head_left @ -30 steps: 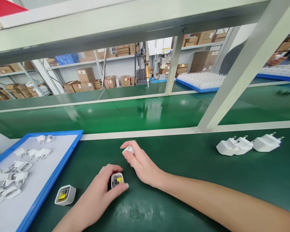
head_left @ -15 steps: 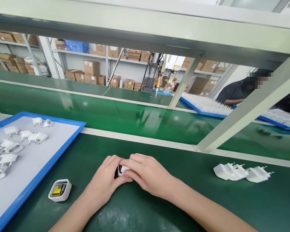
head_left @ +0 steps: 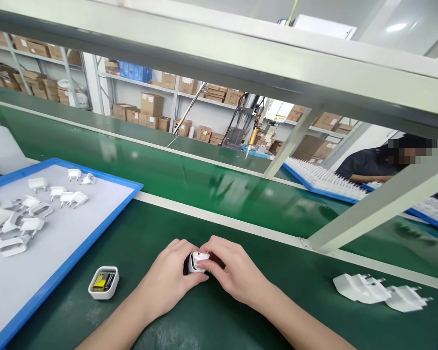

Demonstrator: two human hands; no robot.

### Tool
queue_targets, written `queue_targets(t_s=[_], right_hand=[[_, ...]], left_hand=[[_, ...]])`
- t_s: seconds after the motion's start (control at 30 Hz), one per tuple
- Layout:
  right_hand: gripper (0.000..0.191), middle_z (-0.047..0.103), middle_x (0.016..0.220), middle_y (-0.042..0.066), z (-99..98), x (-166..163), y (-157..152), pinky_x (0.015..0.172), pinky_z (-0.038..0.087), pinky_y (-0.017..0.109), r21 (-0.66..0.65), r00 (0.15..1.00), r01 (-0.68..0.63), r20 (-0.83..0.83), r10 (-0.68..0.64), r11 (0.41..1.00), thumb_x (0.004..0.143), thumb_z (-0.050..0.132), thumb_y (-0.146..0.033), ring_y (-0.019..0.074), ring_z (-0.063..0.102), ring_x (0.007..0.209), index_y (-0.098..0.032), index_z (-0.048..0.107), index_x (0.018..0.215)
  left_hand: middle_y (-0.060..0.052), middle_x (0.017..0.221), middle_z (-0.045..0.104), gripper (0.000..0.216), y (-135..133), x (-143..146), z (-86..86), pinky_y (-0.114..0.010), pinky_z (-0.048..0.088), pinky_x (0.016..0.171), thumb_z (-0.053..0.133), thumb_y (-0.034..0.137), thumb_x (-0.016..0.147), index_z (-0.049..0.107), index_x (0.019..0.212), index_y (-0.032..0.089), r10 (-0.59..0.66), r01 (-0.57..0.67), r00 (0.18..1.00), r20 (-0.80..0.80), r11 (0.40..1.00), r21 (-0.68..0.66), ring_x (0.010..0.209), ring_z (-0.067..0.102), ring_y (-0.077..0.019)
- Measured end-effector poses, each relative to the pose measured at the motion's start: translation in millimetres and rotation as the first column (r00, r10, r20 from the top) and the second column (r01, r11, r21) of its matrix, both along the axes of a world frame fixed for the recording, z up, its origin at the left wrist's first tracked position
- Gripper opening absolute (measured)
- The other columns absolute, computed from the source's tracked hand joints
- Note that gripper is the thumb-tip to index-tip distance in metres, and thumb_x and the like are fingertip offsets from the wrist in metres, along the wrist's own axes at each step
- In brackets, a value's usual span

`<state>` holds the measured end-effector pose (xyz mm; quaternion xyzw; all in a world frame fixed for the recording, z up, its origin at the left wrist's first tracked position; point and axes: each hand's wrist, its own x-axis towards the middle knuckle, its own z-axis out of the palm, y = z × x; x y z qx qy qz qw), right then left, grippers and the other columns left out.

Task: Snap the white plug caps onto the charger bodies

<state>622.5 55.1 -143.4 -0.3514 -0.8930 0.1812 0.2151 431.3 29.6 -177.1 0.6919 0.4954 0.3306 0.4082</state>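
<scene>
My left hand [head_left: 168, 272] is closed round a small white charger housing [head_left: 192, 267]. Pinched in the fingers of my right hand [head_left: 235, 267] is a white plug cover [head_left: 202, 257] with metal pins. The cover sits against the housing's open top, slightly tilted, with a dark gap at one side; my fingers hide part of both. To the left on the green bench stands another open charger housing [head_left: 110, 292], with a yellow component [head_left: 100, 281] and circuit parts inside.
A blue-rimmed tray [head_left: 105, 223] with several loose plug covers [head_left: 37, 183] lies at left, near a white plastic bottle [head_left: 3, 148]. Several closed chargers [head_left: 354, 288] lie at right. A metal frame post [head_left: 383, 189] crosses the right side; beyond it a person [head_left: 365, 163] sits by filled trays.
My right fingers have shifted, so the plug cover and its pins now show on top of the housing. The view has swung, shifting the bench things rightward.
</scene>
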Motion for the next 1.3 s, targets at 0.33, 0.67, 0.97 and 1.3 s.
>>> queue_targets(t_s=[0.33, 0.67, 0.97, 1.3], right_hand=[[0.011, 0.066, 0.084, 0.0, -2.2, -1, -4, 0.066, 0.042, 0.027, -0.109, 0.995, 0.087, -0.04, -0.092, 0.99, 0.099, 0.061, -0.025, 0.0154, 0.06, 0.074, -0.021, 0.061, 0.089], [0.015, 0.063, 0.082, 0.0, 4.6, 1, -6, 0.067, 0.042, 0.028, -0.073, 0.999, 0.052, 0.016, -0.051, 0.996, 0.103, 0.055, -0.024, 0.0155, 0.057, 0.074, -0.022, 0.059, 0.089], [0.013, 0.065, 0.082, 0.0, 6.7, 0, -3, 0.066, 0.043, 0.028, -0.081, 0.997, 0.043, 0.068, -0.037, 0.996, 0.1, 0.057, -0.022, 0.016, 0.058, 0.073, -0.022, 0.06, 0.088], [0.018, 0.059, 0.077, 0.001, -3.4, -4, -8, 0.063, 0.039, 0.029, 0.067, 0.995, 0.043, 0.084, -0.048, 0.997, 0.1, 0.05, -0.019, 0.0167, 0.054, 0.07, -0.022, 0.05, 0.082]], left_hand=[[0.003, 0.089, 0.061, 0.013, -1, 3, -1.2, -0.031, 0.039, 0.077, 0.077, 0.026, 0.082, 0.064, 0.086, 0.023, 0.002, -0.002, 1.0, 0.003, 1.0, -0.008, 0.092, 0.057, -0.0214], [0.002, 0.091, 0.062, 0.016, -1, 2, -1.0, -0.032, 0.04, 0.08, 0.08, 0.026, 0.08, 0.066, 0.087, 0.023, -0.001, 0.002, 1.0, 0.025, 1.0, -0.029, 0.095, 0.058, -0.0226], [0.003, 0.089, 0.06, 0.018, 0, 3, -2.6, -0.032, 0.039, 0.078, 0.08, 0.024, 0.078, 0.063, 0.082, 0.023, 0.003, -0.002, 0.999, 0.05, 0.999, -0.035, 0.094, 0.057, -0.0221], [0.002, 0.084, 0.057, 0.023, -2, 5, -1.6, -0.032, 0.036, 0.074, 0.077, 0.024, 0.081, 0.055, 0.077, 0.022, -0.004, 0.004, 1.0, 0.023, 1.0, 0.007, 0.091, 0.054, -0.0221]])
